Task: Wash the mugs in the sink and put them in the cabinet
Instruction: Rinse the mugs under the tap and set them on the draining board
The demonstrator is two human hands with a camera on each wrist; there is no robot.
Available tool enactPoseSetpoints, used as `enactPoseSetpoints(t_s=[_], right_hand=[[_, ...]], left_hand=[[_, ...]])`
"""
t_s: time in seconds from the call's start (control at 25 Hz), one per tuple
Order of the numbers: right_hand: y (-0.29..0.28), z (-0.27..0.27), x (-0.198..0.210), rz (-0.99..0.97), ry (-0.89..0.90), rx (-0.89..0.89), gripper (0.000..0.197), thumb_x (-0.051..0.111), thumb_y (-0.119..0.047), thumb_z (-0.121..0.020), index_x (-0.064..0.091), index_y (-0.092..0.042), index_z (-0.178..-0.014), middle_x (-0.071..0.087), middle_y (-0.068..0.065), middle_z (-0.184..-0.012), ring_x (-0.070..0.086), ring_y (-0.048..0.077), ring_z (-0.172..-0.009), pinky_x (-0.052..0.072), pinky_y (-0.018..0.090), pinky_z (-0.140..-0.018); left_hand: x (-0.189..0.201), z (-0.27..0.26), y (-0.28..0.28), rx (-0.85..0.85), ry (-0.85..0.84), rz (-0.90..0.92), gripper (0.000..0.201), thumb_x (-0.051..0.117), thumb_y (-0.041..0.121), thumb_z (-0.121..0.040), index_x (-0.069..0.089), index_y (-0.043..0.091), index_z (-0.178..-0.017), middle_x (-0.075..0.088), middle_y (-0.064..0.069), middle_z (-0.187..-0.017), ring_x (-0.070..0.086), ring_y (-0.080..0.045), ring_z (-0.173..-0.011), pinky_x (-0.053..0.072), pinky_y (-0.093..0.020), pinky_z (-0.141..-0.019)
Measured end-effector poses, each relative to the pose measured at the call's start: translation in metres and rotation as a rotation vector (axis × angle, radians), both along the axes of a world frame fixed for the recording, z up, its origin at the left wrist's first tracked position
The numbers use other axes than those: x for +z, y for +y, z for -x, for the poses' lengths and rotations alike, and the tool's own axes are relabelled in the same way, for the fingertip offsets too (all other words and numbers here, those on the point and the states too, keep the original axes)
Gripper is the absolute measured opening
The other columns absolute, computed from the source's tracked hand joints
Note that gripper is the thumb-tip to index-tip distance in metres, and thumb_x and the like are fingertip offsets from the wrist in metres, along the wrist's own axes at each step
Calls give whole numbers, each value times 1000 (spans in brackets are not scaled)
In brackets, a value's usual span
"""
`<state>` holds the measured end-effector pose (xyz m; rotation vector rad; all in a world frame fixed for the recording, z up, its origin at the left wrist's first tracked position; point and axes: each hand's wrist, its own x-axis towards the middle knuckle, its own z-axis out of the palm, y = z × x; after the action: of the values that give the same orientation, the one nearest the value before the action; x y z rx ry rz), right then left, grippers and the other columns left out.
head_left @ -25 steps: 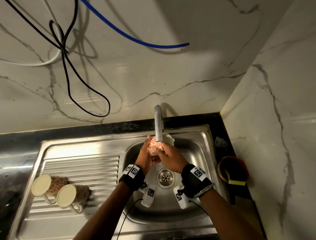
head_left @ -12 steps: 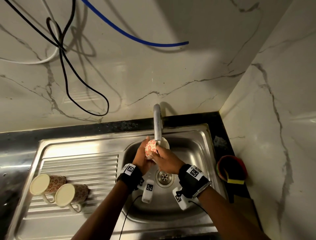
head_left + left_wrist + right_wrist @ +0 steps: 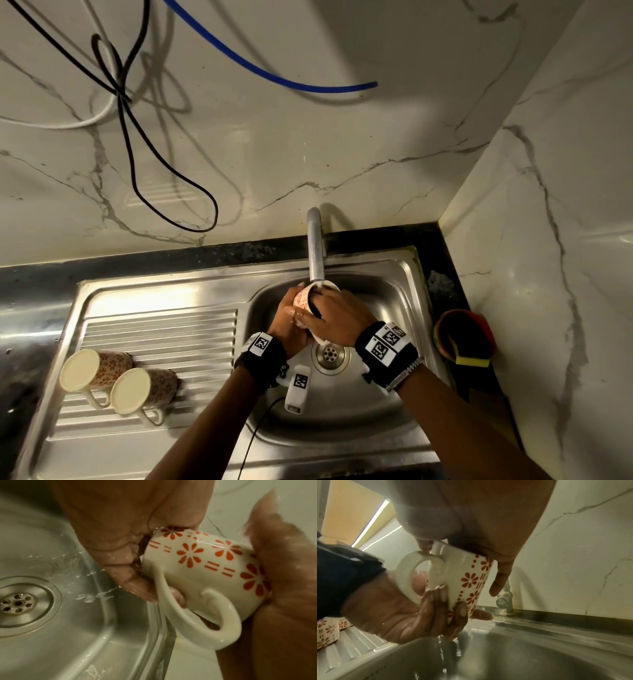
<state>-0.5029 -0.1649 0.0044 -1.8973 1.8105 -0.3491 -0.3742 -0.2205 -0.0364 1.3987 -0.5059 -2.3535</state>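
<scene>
A cream mug with red flowers (image 3: 303, 297) is tilted under the tap (image 3: 315, 250), over the sink basin (image 3: 383, 301). My left hand (image 3: 289, 320) grips its lower end from the left; the fingers (image 3: 436, 609) curl round it beside the handle (image 3: 412, 577). From the right, my right hand (image 3: 334, 320) wraps over the mug's other end and hides the opening. In the left wrist view the mug (image 3: 202, 566) lies sideways with its handle (image 3: 221, 622) pointing down. Water drips from the hands into the basin. Two matching mugs (image 3: 94, 371) (image 3: 145, 390) lie on the drainboard (image 3: 164, 329).
The drain (image 3: 330, 354) sits below the hands. A red bowl with a yellow sponge (image 3: 464, 337) stands on the dark counter right of the sink. Marble walls close off the back and right. Black, white and blue cables (image 3: 164, 178) hang on the back wall.
The mug stays under the tap. My right hand has slid further over it, and both hands have shifted slightly on the mug.
</scene>
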Motion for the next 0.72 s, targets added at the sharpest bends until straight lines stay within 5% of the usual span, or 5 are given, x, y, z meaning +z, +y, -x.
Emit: enactPoseSetpoints(t_s=[0.16,0.28,0.44,0.56,0.72], right_hand=[[6,-7,4,-39,89,-10,41,50,-44,-103,60,-15,-130,71,9,-122,68,28,-105,51,37,-85],[1,-14,9,-130,-118,-51,25,54,-29,-103,61,-18,-124,73,10,-113,70,29,-97,51,33,-76],[6,2,2,-11,-470,-194,29,73,-28,-93,71,-26,-122,77,-6,-111,72,6,-101,60,26,-87],[18,12,-13,125,-542,-290,25,83,-28,-82,78,-25,-106,72,-11,-104,67,3,-100,58,31,-89],[21,13,-29,97,-614,-453,84,95,-53,-63,55,-34,-134,53,-10,-132,52,5,-123,49,23,-101]], left_hand=[[-3,3,-6,101,66,-9,61,55,54,-92,68,4,-124,67,-20,-114,67,-32,-101,53,-42,-93],[-8,6,-2,174,81,-12,56,54,50,-93,70,5,-123,69,-18,-107,68,-29,-97,54,-41,-91],[-8,2,1,181,97,-48,52,51,50,-95,75,5,-107,72,-16,-96,71,-28,-87,58,-37,-73],[-9,-1,-1,162,182,-111,55,60,50,-90,69,3,-116,71,-14,-98,67,-24,-81,55,-34,-69],[-9,6,6,107,164,-136,59,63,47,-87,60,4,-128,62,-13,-97,63,-26,-77,54,-35,-66]])
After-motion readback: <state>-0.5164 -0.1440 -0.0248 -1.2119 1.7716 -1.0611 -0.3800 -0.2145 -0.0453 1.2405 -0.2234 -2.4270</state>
